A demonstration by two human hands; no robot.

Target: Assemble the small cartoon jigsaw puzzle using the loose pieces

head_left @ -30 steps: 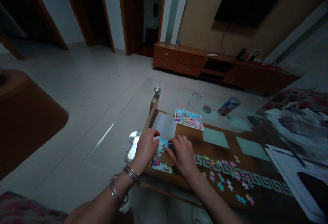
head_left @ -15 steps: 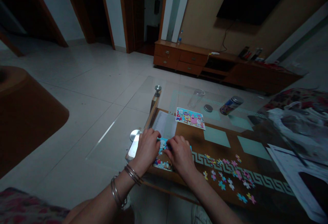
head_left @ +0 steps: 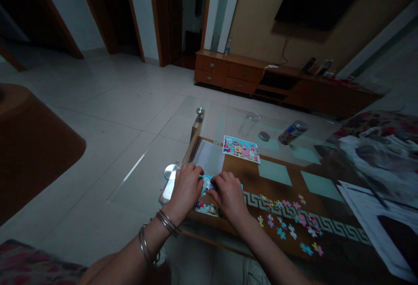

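Single head-worn camera, facing forward and down. Close range: bare left hand (head_left: 186,191) and bare right hand (head_left: 229,197) above the brown glass-topped counter (head_left: 244,181). Far range: low orange-wood cabinet (head_left: 228,72).

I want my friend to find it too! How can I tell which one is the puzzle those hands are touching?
First find the glass coffee table with a brown patterned part. Near its edge, the left hand and right hand rest on a partly built cartoon jigsaw puzzle. It's the joined-up one, unlike the scattered loose pieces to its right and the flat picture card beyond it.
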